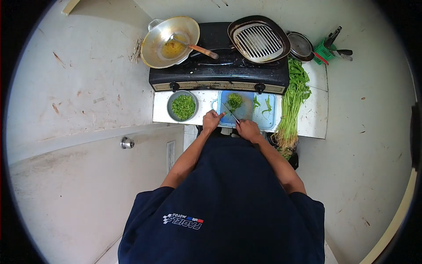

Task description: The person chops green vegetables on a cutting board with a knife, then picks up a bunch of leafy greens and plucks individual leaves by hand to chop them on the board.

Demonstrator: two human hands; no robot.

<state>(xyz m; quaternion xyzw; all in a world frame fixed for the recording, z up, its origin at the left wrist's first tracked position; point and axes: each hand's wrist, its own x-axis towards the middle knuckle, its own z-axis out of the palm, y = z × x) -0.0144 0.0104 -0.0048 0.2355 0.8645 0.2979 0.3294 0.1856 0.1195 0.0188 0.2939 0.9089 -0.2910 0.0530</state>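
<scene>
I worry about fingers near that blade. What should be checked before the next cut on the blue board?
1. Left hand clear of the knife: cannot tell; it sits close beside the blade.
2. Right hand grip closed on the knife handle: ok.
3. Chopped pile lying on the cutting board: ok.
4. Bowl of chopped greens beside the board, on the left: ok.
5. Uncut bundle lying off the board, on the right: ok.
</scene>
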